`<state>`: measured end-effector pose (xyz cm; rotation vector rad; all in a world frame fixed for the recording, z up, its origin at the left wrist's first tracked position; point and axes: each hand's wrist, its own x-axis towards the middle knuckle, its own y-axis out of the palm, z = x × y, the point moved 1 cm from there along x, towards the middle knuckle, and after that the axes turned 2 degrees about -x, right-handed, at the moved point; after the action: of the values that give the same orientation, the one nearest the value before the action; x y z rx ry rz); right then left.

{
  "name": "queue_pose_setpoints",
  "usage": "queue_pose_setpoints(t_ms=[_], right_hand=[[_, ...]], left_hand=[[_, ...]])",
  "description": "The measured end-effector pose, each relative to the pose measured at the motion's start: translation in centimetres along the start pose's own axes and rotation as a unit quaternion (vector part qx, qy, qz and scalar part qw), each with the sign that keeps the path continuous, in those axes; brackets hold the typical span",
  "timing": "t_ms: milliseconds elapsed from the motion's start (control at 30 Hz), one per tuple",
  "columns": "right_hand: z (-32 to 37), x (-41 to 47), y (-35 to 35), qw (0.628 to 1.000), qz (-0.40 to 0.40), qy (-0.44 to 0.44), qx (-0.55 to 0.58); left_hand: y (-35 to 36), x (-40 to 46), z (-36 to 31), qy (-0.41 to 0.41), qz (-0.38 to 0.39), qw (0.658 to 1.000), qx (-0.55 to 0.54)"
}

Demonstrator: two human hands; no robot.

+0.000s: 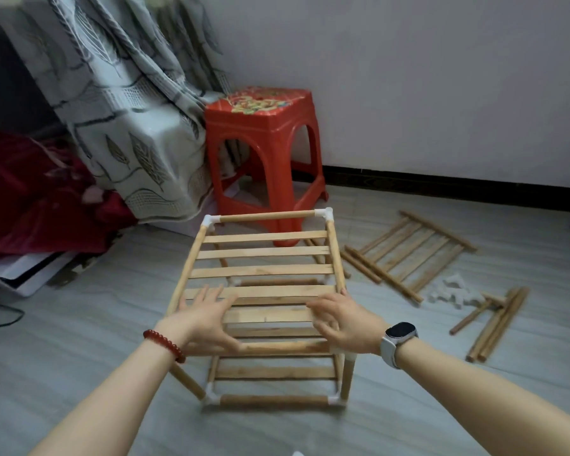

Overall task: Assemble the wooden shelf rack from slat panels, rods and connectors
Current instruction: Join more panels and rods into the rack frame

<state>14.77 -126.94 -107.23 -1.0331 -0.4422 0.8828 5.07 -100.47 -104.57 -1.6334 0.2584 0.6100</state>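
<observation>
On the grey floor (96, 357), at six o'clock from the red stool (264, 143), stands the partly built rack (264, 255): pale wooden rods joined at the corners by white connectors (323, 213), one slat panel on top and another below. The left hand (203, 319) lies with fingers spread on the near top slats. The right hand (343, 320), fingers loosely curved, rests at the near right corner. At three o'clock lie a loose slat panel (408, 251), spare rods (494, 324) and spare connectors (454, 291).
</observation>
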Motion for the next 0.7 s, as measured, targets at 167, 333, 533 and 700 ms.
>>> queue_pose_setpoints(t_ms=[167, 333, 533, 700], right_hand=[[-3.2, 0.4, -3.7, 0.985, -0.125, 0.100, 0.069], [-10.7, 1.1, -5.0, 0.969, -0.134, 0.208, 0.016], [-21.1, 1.7, -0.8, 0.934, -0.092, 0.345, 0.017], [-28.1, 3.8, 2.7, 0.918, -0.034, 0.395, -0.016]], left_hand=[[-5.8, 2.5, -6.9, 0.055, -0.152, 0.986, -0.027], [-7.0, 7.3, -14.3, 0.088, -0.291, 0.951, -0.062], [-6.0, 15.7, -20.2, 0.024, -0.286, 0.958, -0.017], [-6.7, 21.0, -21.7, -0.029, -0.268, 0.961, -0.064]])
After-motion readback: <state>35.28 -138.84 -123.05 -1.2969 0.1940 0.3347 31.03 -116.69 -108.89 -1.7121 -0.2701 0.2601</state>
